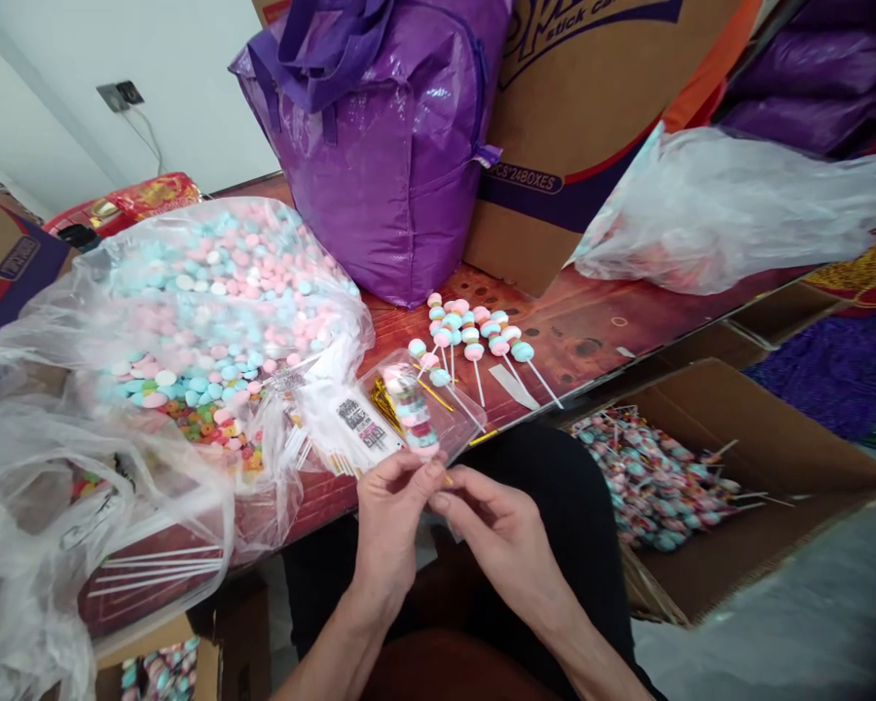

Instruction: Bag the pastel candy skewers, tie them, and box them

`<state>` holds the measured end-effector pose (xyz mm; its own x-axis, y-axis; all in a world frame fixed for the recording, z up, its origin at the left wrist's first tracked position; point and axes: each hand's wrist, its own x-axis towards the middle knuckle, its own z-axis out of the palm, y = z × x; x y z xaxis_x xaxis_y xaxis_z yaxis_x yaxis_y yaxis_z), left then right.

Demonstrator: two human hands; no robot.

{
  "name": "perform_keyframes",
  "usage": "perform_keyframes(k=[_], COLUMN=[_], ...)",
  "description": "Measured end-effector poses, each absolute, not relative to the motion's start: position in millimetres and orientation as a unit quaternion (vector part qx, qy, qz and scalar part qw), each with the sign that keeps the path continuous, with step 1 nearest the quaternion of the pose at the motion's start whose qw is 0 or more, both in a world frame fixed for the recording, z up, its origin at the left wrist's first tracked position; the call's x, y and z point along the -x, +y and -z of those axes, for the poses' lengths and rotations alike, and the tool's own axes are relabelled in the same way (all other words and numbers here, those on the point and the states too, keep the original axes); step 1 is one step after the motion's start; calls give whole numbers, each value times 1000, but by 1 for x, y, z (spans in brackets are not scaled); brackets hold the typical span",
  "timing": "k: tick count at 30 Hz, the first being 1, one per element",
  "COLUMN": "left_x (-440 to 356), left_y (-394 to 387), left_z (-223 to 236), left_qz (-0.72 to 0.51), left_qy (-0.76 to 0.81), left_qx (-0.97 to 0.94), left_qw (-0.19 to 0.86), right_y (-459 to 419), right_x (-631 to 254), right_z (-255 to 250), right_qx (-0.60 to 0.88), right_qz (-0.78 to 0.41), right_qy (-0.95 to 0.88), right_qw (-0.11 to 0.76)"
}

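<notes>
My left hand (pixel 390 521) and my right hand (pixel 500 531) meet just below the table edge, fingers pinched together. Between them they hold a clear wrapper (pixel 427 404) with a candy skewer (pixel 413 414) of pink, white and blue pieces inside; it sticks up and away from my fingers. A thin gold twist tie shows at my fingertips. Several finished candy skewers (pixel 474 341) lie in a row on the red-brown table (pixel 576 321) just beyond.
A big clear bag of pink, blue and white candies (pixel 219 292) fills the left. White sticks (pixel 161 570) lie near the front left. A purple bag (pixel 386 146) and cardboard boxes stand behind. An open box (pixel 745 458) at right holds wrapped skewers (pixel 649 487).
</notes>
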<state>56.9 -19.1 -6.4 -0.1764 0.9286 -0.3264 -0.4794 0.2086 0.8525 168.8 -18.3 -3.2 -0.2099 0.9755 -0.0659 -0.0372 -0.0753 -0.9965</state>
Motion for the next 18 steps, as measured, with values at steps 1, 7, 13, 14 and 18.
perform_keyframes(k=[1,7,13,14,18], left_x=[-55,-11,21,21,26], left_y=[-18,-1,19,21,22], left_z=[7,24,51,53,56], left_qz=[-565,-506,-343,-345,-476], left_qy=[502,636,736,733,706], left_qx=[-276,-508,-573,-575,-475], left_qw=[594,285,113,116,223], right_y=[-23,-24,4,4,-8], right_x=[-172,-233,-309,-309,-270], right_z=[5,16,20,19,8], right_qx=[460,528,540,536,514], right_qz=[-583,-513,-457,-450,-446], right_qy=[-506,-283,-146,-158,-275], right_qw=[438,615,691,696,679])
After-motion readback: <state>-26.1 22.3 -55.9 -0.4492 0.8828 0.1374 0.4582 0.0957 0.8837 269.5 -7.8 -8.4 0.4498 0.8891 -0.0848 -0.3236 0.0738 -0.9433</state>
